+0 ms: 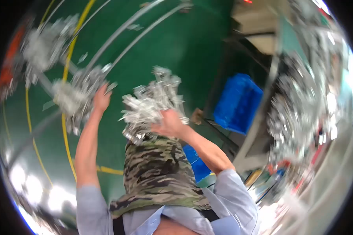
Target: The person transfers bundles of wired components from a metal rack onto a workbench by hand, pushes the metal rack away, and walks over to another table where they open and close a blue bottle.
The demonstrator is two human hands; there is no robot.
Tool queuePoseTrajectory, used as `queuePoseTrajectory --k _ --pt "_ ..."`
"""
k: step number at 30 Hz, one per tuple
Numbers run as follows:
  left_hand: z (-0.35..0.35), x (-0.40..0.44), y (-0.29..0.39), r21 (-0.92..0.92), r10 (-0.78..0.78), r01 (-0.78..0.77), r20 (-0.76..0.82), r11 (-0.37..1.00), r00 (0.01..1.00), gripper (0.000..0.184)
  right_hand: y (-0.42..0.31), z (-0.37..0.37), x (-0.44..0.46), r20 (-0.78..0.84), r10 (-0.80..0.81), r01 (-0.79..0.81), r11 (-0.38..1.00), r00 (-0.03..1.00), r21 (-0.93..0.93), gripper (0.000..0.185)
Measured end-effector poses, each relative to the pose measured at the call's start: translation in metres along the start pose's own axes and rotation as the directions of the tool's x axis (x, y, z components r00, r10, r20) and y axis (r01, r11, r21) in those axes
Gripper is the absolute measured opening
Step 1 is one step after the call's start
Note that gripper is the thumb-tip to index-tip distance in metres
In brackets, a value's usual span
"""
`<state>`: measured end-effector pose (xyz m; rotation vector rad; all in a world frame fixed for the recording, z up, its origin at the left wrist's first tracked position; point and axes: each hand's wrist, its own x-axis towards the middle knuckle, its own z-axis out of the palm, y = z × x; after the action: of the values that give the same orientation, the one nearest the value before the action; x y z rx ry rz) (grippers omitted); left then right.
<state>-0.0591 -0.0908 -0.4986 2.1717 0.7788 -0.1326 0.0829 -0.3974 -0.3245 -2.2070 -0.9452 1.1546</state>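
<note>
Two hands, well apart. Right hand [171,123] clasps a silvery bundle [149,103] in front of the camouflage apron [157,172]; strips splayed, no single long axis readable. Left hand [102,98] is nearer the metallic cluster [72,96] on its left; blur hides whether it grips.

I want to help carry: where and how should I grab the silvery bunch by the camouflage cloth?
Probably grip the silvery bunch low on its right, coming from the right, like the right hand. Its strips splay upward and leftward, so those ends might slip.
</note>
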Motion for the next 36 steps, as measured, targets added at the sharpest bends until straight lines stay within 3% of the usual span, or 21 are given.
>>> queuePoseTrajectory --k 1,2,3,4,5,6,8,10,12,14,16,17,20,22,24,28,30,33,34,36 --pt "0.005 -0.009 -0.011 -0.004 0.044 -0.044 -0.015 0.999 0.999 0.048 -0.003 -0.009 -0.007 -0.136 -0.032 0.040 0.998 0.990 0.053 0.039" --pt "0.002 -0.017 -0.013 0.005 0.017 -0.017 0.016 1.000 1.000 0.047 0.002 -0.015 -0.014 -0.118 0.013 -0.009 0.999 0.993 0.041 0.041" --pt "0.000 -0.023 -0.031 -0.109 0.044 -0.036 0.071 0.993 0.997 0.047 -0.005 -0.030 -0.027 -0.163 0.023 -0.023 1.000 0.986 0.000 0.039" --pt "-0.013 -0.040 -0.017 -0.072 -0.021 0.026 0.073 0.997 0.997 0.046 -0.011 -0.044 -0.039 -0.191 0.054 -0.050 0.998 0.980 0.027 0.037" --pt "-0.016 -0.044 -0.032 -0.185 -0.005 0.026 0.115 0.982 0.993 0.047 -0.019 -0.058 -0.057 -0.209 0.075 -0.065 0.996 0.975 0.054 0.035" --pt "-0.029 -0.036 -0.032 -0.037 -0.088 0.098 0.214 0.994 0.973 0.045 -0.031 -0.080 -0.078 -0.287 0.117 -0.104 0.993 0.951 0.059 0.035" --pt "-0.024 -0.030 -0.051 -0.194 -0.060 0.101 0.210 0.976 0.976 0.040 -0.048 -0.116 -0.121 -0.413 0.060 0.022 0.981 0.909 0.192 0.034" --pt "-0.018 -0.005 -0.032 -0.139 0.014 0.023 0.259 0.990 0.966 0.037 -0.063 -0.140 -0.162 -0.464 0.120 -0.012 0.973 0.877 0.229 0.029" --pt "-0.025 0.014 0.000 -0.084 0.061 -0.037 0.300 0.996 0.952 0.034 -0.088 -0.163 -0.211 -0.550 0.233 -0.013 0.927 0.802 0.374 0.029" --pt "-0.013 0.030 0.089 0.006 0.186 -0.205 0.394 0.979 0.900 0.032 -0.084 -0.200 -0.267 -0.612 0.332 -0.041 0.897 0.718 0.439 0.027" --pt "-0.006 0.045 0.140 0.047 0.275 -0.314 0.371 0.948 0.887 0.032 -0.104 -0.216 -0.321 -0.726 0.318 0.064 0.893 0.610 0.445 0.028" --pt "0.003 0.053 0.165 0.086 0.336 -0.388 0.354 0.918 0.873 0.032 -0.107 -0.228 -0.347 -0.771 0.337 0.025 0.910 0.541 0.415 0.029" --pt "0.029 0.077 0.221 0.053 0.362 -0.412 0.386 0.910 0.848 0.033 -0.114 -0.253 -0.414 -0.844 0.437 -0.053 0.894 0.312 0.444 0.033" --pt "0.041 0.075 0.260 0.061 0.372 -0.431 0.409 0.900 0.834 0.034 -0.094 -0.267 -0.452 -0.873 0.442 -0.149 0.896 0.205 0.419 0.031" --pt "0.051 0.074 0.280 0.068 0.381 -0.449 0.427 0.891 0.820 0.035 -0.061 -0.283 -0.485 -0.819 0.542 -0.254 0.833 0.188 0.492 0.030" --pt "0.075 0.066 0.281 0.090 0.326 -0.422 0.498 0.902 0.804 0.037 -0.006 -0.311 -0.503 -0.814 0.567 -0.341 0.795 0.126 0.501 0.036" --pt "0.080 0.062 0.266 0.158 0.269 -0.402 0.522 0.902 0.809 0.039 0.040 -0.329 -0.499 -0.849 0.528 -0.557 0.710 0.015 0.431 0.044" --pt "0.076 0.036 0.240 0.238 0.189 -0.355 0.522 0.904 0.832 0.041 0.146 -0.360 -0.477 -0.816 0.568 -0.633 0.673 0.109 0.383 0.046" --pt "0.074 0.030 0.223 0.221 0.153 -0.308 0.526 0.925 0.837 0.041 0.196 -0.365 -0.473 -0.871 0.471 -0.676 0.688 0.140 0.263 0.049" --pt "0.077 0.013 0.200 0.220 0.075 -0.210 0.502 0.953 0.862 0.041 0.212 -0.388 -0.478 -0.838 0.504 -0.702 0.674 0.209 0.230 0.048"
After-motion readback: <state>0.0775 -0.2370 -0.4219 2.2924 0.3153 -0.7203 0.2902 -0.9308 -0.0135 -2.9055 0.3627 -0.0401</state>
